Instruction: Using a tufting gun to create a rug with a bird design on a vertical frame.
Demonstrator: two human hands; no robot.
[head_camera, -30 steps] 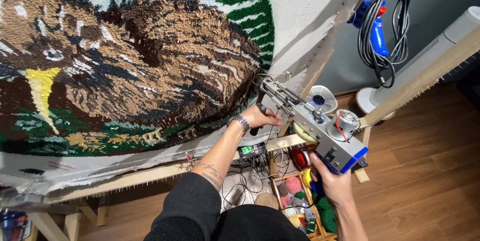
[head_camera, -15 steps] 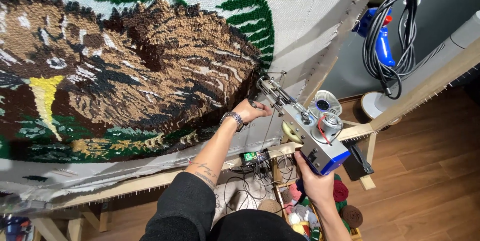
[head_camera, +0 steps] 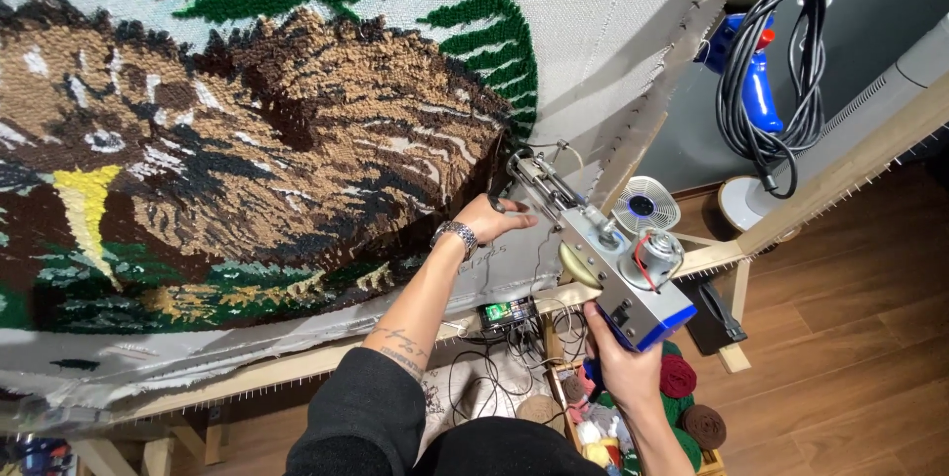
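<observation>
Tufting is under way at the brown pile's right edge on the big stretched rug cloth (head_camera: 613, 21). The tufting gun (head_camera: 603, 254) meets the cloth there; next it needs steady pressure. Right hand (head_camera: 623, 367) grips its handle, left hand (head_camera: 491, 219) curls round the front, arm outstretched.

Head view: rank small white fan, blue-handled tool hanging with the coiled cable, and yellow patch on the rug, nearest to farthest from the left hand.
From the left hand:
1. Small white fan, just to its right, behind the tufting gun.
2. Blue-handled tool, upper right, hanging with the coiled cable.
3. Yellow patch, far left on the rug.
</observation>
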